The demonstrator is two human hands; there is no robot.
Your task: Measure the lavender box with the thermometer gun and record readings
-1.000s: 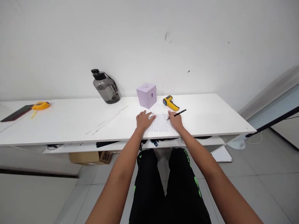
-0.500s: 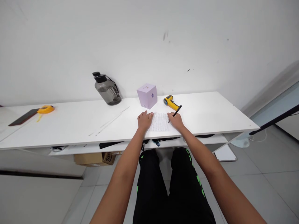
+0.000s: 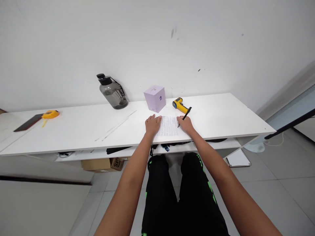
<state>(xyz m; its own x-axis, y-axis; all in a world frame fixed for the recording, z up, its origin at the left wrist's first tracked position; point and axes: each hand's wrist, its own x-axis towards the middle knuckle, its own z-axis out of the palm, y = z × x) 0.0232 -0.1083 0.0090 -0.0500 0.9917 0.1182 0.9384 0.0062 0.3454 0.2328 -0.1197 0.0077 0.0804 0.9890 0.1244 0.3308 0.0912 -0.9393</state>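
Note:
Between my hands a sheet of paper (image 3: 168, 126) covered in rows of writing lies on the white table (image 3: 211, 121). My left hand (image 3: 153, 124) rests flat at the paper's left edge, fingers extended and thumb on the sheet. A black pen (image 3: 187, 112) is pinched in my right hand (image 3: 186, 124), tilted, with its tip at the right part of the paper. Just behind my right hand lies a yellow and black infrared thermometer (image 3: 181, 105). A lilac box (image 3: 155, 99) stands behind my left hand.
A grey water bottle (image 3: 113, 93) with a black lid stands against the wall. Far left, an orange tape measure (image 3: 50, 114) touches a dark flat strip (image 3: 28, 123). Below the tabletop are a shelf (image 3: 98, 153) and a cardboard box (image 3: 97, 165).
The whole view has shifted slightly, with things on the table appearing a little higher. My right hand still holds the pen over the paper; my left hand stays in place.

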